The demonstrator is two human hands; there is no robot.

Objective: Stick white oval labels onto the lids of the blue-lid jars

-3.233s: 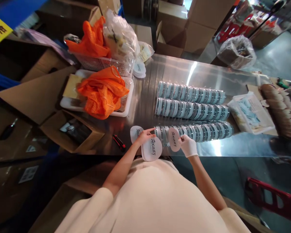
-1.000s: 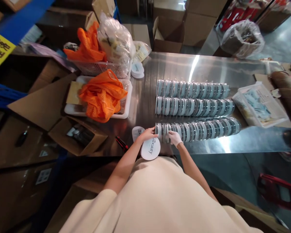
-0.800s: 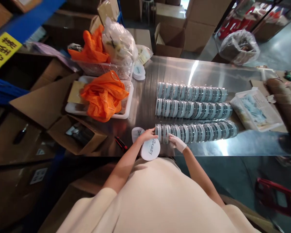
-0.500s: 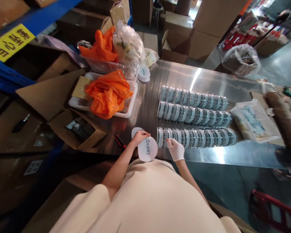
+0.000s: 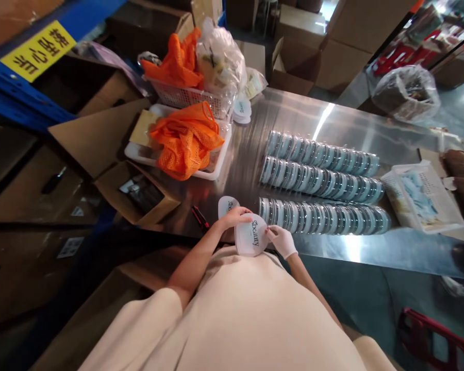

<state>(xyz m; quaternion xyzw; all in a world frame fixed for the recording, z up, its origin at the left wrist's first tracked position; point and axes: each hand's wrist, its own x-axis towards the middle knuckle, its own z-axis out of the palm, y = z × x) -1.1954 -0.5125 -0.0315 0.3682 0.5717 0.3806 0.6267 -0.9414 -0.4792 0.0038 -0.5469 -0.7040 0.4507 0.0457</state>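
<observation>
My bare left hand (image 5: 232, 219) holds a stack of white oval cards printed "beauty" (image 5: 251, 238) at the near edge of a steel table (image 5: 332, 118). My right hand (image 5: 281, 240), in a white glove, pinches the right edge of the top card. Another white card (image 5: 226, 205) lies on the table just behind my left hand. Three rows of round clear-lidded cases lie on edge across the table; the nearest row (image 5: 325, 217) starts right beside my hands.
A white tray with orange mesh bags (image 5: 187, 141) sits left, a basket and clear bag (image 5: 216, 62) behind it. A white basket (image 5: 423, 196) stands right of the rows. A red-black cutter (image 5: 199, 217) lies near the edge. Cardboard boxes (image 5: 139, 198) stand left.
My right hand has left the nearest row of cases and come back to the card stack, now pinching the top card. The view has shifted right.
</observation>
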